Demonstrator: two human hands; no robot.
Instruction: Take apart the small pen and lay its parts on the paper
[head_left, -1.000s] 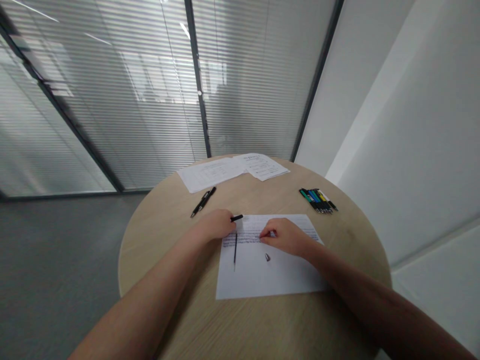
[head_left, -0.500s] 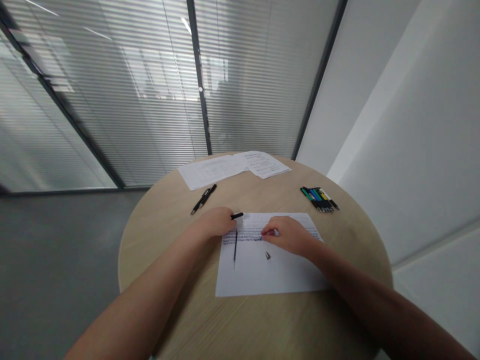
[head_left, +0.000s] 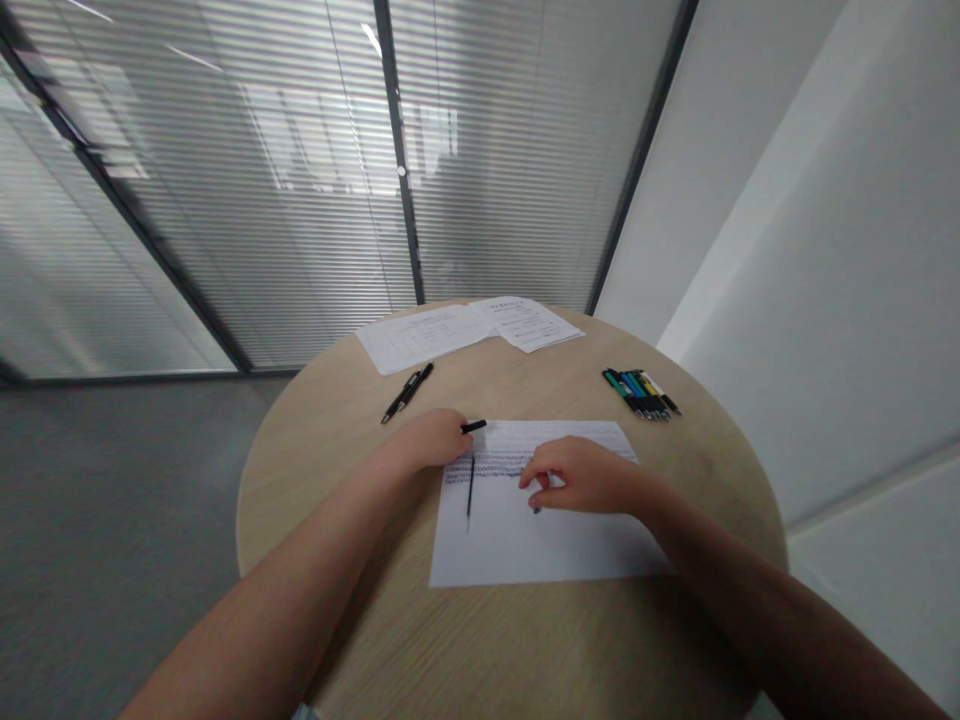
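My left hand (head_left: 439, 437) is closed around a black pen barrel (head_left: 474, 426), whose end sticks out past the fingers at the top left of a written sheet of paper (head_left: 495, 560). Just below that hand a thin dark pen refill (head_left: 470, 492) lies lengthwise on the sheet. Over the middle of the paper is my right hand (head_left: 581, 475), with a gap between its curved index finger and thumb. Right at the thumb's tip sits a small pen tip cone (head_left: 536, 511), partly covered. Whether the thumb touches it I cannot tell.
The round wooden table (head_left: 315, 480) carries two black pens (head_left: 407, 392) at the left and a row of several coloured pens (head_left: 641, 394) at the right. Printed sheets (head_left: 427, 338) lie along its far edge. Behind stand window blinds (head_left: 300, 200).
My right hand has moved toward me from the written lines to the pen tip cone, and its pinched fingers have spread. My left hand stays in place with the barrel.
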